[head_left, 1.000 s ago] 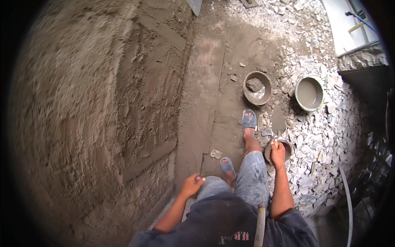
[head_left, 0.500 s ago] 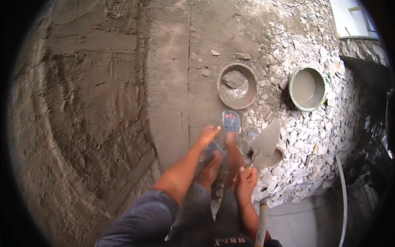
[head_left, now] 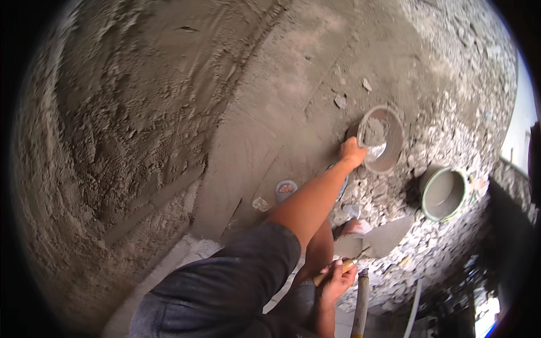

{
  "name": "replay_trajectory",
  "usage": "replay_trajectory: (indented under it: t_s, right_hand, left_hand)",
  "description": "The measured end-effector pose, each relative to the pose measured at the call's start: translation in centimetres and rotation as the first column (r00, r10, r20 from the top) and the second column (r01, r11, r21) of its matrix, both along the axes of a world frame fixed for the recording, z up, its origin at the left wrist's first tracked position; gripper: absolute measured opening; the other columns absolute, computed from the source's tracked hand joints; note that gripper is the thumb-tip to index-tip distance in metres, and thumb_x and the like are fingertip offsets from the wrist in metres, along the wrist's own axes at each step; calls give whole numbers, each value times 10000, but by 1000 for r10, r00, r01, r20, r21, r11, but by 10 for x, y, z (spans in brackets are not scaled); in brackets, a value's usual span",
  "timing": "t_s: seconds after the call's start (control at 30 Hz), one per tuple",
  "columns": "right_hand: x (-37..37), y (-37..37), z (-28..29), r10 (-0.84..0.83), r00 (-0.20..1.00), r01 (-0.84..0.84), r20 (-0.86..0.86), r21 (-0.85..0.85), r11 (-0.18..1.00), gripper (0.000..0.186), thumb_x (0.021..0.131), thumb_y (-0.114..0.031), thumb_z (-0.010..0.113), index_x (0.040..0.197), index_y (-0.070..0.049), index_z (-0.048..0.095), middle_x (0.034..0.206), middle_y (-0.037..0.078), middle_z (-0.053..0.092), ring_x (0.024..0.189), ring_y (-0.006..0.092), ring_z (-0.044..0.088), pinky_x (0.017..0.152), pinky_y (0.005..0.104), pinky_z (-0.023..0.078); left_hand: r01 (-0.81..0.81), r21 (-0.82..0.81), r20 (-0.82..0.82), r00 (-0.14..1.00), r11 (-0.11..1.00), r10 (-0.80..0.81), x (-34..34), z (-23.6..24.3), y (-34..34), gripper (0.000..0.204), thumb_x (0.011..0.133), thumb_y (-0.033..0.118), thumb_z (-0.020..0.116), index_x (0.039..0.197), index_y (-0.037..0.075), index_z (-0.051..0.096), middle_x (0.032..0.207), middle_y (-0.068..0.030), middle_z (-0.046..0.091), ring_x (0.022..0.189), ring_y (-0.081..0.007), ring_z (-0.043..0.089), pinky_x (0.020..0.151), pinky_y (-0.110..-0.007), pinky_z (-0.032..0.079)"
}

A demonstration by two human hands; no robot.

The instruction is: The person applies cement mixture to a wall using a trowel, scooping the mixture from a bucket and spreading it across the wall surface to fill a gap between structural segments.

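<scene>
Head view only. Reaching out front with left hand (head_left: 352, 153), grip clamped on the left rim of a round bucket (head_left: 394, 137). Hard to judge any tilt through the bent lens. Found where smeared ground (head_left: 282, 121) meets loose rubble (head_left: 431, 134), with a mortar lump (head_left: 373, 132) inside. Holding a trowel (head_left: 390, 238) low on the right, grip of right hand (head_left: 337, 280) clamped round the handle.

Judged weak: one-handed hold at one side. Likely to tip or slip if lifted fast, given off-centre load and perhaps a wet rim. Could catch on stones if dragged. Liable to jolt the second bucket (head_left: 456, 197), near on the right with grey liquid, if swung wide. Possible also to knock a shin with the trowel if drawn inward, or to stumble, with sandal (head_left: 285, 191) close by.
</scene>
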State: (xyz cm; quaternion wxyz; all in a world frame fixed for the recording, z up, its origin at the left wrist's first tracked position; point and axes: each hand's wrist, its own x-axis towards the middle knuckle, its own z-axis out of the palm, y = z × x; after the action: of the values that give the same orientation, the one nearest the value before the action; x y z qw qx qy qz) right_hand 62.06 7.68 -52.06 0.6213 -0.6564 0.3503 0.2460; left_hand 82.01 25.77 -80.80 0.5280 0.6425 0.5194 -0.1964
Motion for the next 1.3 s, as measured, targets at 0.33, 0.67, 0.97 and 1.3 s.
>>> replay_trajectory:
  t_s: [0.33, 0.67, 0.97, 1.3]
  right_hand:
    - [32, -1, 34, 727, 685, -710, 41, -185, 680, 253, 1078, -272, 535, 1084, -23, 576, 734, 77, 589, 661, 195, 572, 635, 338, 491]
    - [113, 173, 180, 921, -297, -733, -251, -559, -389, 306, 1028, -280, 534, 1056, 3, 647, 878, 289, 702, 912, 468, 703, 816, 555, 563]
    - [81, 254, 256, 746, -635, -402, -201, -738, -541, 265, 969, -171, 518, 1014, -18, 729, 940, 226, 753, 865, 386, 759, 769, 458, 621]
    - [108, 208, 269, 728, -656, -371, -200, -754, -542, 282, 929, -263, 575, 945, 1, 675, 876, 231, 706, 819, 419, 714, 794, 499, 586]
  left_hand:
    - [-309, -63, 313, 897, 949, 313, -209, 133, 93, 304, 817, 195, 767, 1038, -5, 708, 950, -143, 751, 854, -198, 706, 776, -383, 573]
    - [-297, -148, 449, 830, 944, 331, -306, 407, 212, 141, 900, 72, 668, 1016, -3, 698, 863, -1, 690, 783, -78, 607, 704, -289, 518]
    - [-52, 172, 456, 889, 984, -33, -343, 501, 244, 81, 902, 80, 674, 928, 7, 653, 769, 56, 525, 701, -52, 449, 586, -283, 375]
    - [-76, 218, 521, 852, 973, -50, -345, 576, 218, 201, 871, 128, 699, 832, -9, 556, 649, -17, 417, 639, -79, 399, 544, -334, 366]
